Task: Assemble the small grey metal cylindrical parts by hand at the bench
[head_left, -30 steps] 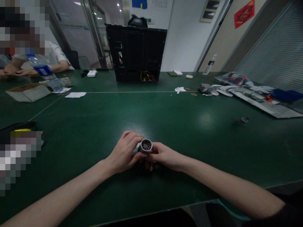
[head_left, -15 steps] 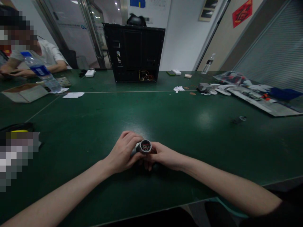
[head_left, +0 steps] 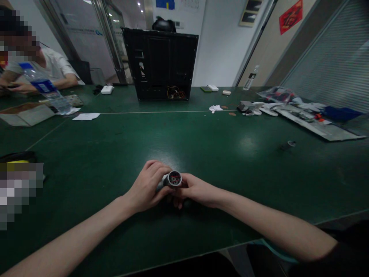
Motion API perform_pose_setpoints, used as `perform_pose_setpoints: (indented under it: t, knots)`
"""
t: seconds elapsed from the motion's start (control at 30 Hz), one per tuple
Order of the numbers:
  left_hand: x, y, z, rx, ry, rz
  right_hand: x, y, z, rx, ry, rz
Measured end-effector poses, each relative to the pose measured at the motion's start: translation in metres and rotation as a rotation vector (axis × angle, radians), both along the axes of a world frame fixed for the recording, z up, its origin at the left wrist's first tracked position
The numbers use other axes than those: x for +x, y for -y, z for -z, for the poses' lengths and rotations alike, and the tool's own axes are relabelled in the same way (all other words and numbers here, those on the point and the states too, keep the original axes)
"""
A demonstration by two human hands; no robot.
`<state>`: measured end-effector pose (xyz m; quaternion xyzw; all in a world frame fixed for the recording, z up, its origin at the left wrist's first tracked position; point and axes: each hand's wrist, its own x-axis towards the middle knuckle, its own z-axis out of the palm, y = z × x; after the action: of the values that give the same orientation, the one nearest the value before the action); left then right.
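Both of my hands meet over the near middle of the green table [head_left: 201, 146]. Between them is a small grey cylindrical part [head_left: 173, 179] with a round open end that shows reddish bits inside. My left hand [head_left: 148, 186] wraps its fingers round the part's body from the left. My right hand [head_left: 196, 190] pinches the part from the right, just under its round end. The part is held a little above the table top. Its lower half is hidden by my fingers.
A black computer case [head_left: 160, 65] stands at the table's far side. Plastic bags and flat parts [head_left: 305, 113] lie at the right, a small ring [head_left: 291, 143] nearer. A cardboard box [head_left: 25, 114], a water bottle [head_left: 43, 86] and another seated person [head_left: 46, 69] are at far left.
My hands and the part stay together with hardly any movement. The view has drifted slightly, so everything sits a little further left in the picture.
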<state>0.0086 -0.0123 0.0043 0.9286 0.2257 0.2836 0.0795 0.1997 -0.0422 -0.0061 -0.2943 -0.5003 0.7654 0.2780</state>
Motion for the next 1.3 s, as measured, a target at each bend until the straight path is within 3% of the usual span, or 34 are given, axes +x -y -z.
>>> perform_pose_setpoints:
  t: [0.43, 0.77, 1.3]
  knots:
    - [-0.0003, 0.0014, -0.0032, -0.016, -0.004, 0.021, -0.0014, 0.0002, -0.0018, -0.038, 0.020, 0.074]
    - [-0.0014, 0.0017, -0.0033, 0.012, 0.010, 0.020, -0.0012, -0.0034, 0.0000, -0.235, -0.091, 0.210]
    - [0.0018, 0.0034, -0.0018, 0.066, 0.055, -0.001, -0.0002, -0.0024, -0.0011, -0.068, 0.001, 0.335]
